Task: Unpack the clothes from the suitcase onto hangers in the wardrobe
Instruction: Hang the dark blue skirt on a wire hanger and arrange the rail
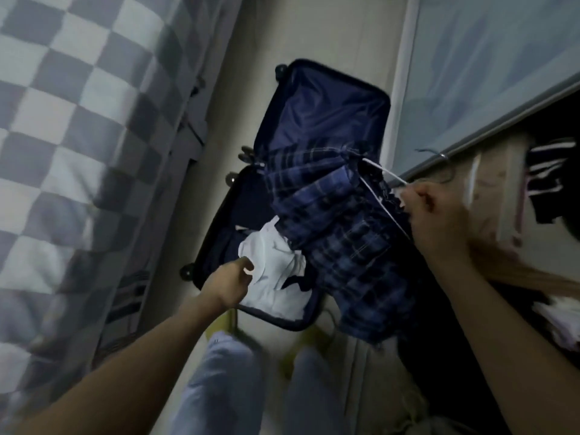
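Right hand (439,221) grips blurred plaid shirt (339,233).

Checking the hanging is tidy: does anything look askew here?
The plaid shirt hangs bunched and lopsided from the tilted white hanger in the right hand, draping over the open suitcase.

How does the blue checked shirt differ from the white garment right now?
The blue plaid shirt is dark and patterned; the white garment is plain and pale. The shirt hangs on a white hanger gripped by the right hand, lifted above the suitcase; the white garment lies crumpled inside it, with the left hand at its edge. Both are clothes being unpacked.
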A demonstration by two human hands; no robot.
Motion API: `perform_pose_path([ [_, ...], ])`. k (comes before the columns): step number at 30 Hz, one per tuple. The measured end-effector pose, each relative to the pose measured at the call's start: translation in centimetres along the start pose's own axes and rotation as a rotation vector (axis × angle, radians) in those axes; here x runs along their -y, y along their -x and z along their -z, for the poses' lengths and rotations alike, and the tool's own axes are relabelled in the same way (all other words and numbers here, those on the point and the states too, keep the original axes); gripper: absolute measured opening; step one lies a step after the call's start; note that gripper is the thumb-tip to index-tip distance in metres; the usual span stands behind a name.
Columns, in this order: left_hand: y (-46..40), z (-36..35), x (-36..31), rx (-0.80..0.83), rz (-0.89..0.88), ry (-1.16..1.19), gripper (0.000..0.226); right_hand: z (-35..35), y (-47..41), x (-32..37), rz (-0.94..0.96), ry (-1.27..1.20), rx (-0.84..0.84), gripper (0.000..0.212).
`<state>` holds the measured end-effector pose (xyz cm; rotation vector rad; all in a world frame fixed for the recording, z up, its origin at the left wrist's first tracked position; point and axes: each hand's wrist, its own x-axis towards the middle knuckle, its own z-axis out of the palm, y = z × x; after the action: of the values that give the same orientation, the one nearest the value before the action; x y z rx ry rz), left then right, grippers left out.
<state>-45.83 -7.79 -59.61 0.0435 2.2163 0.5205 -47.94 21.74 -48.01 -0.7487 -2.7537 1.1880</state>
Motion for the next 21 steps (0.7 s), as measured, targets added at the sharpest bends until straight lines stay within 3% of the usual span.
perform_pose_path([
  [10,-15.2,-12.9,1.2,0.144,-0.031,0.050,0.031,-10.9,-2.6,-12.9,-0.097,-0.281,0.024,0.017],
  [13,-17.5,-15.7,0.9,0.202,0.037,-0.196,0.038,-11.6,-2.8,-14.5,-0.079,-0.334,0.065,0.021],
  [17,-19.0,-16.3,2.1,0.188,-0.026,-0.640,0.049,-11.7,-2.7,-15.3,-0.083,-0.328,0.092,0.019],
  [19,-18.8,-14.7,2.1,0.150,-0.038,-0.550,0.048,-11.3,-2.5,-14.8,-0.122,-0.316,0.081,0.017],
  [21,-17.9,-12.4,1.6,0.013,-0.039,-0.210,0.038,-10.7,-2.1,-13.8,-0.151,-0.296,0.079,0.016],
])
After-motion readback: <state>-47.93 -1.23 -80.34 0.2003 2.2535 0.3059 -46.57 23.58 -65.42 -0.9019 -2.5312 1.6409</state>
